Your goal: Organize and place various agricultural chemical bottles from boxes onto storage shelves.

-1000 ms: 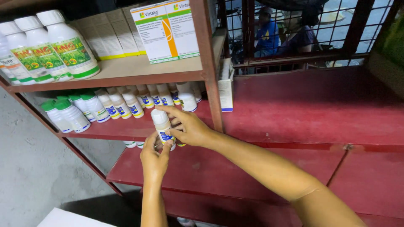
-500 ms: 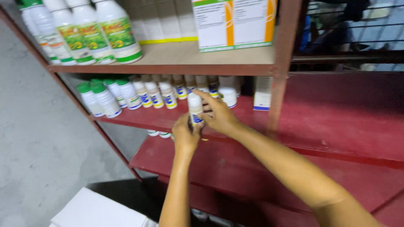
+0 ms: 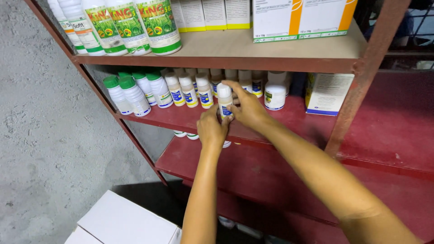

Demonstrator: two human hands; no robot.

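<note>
White and capped, a small bottle (image 3: 224,101) with a blue-and-yellow label is sitting just above the middle of the frame, at the front edge of the red shelf (image 3: 181,121). The left hand (image 3: 212,129) is curling closed around its lower part while the right hand (image 3: 246,108) is wrapping its fingers over the top. Similar small bottles (image 3: 187,90) are standing just beside it, green-capped bottles (image 3: 131,92) farther left.

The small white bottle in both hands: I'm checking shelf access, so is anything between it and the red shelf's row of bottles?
Nothing visible. Both the left hand and right hand grip the small white bottle at the front edge of the red shelf, right before the row of small bottles.
</note>
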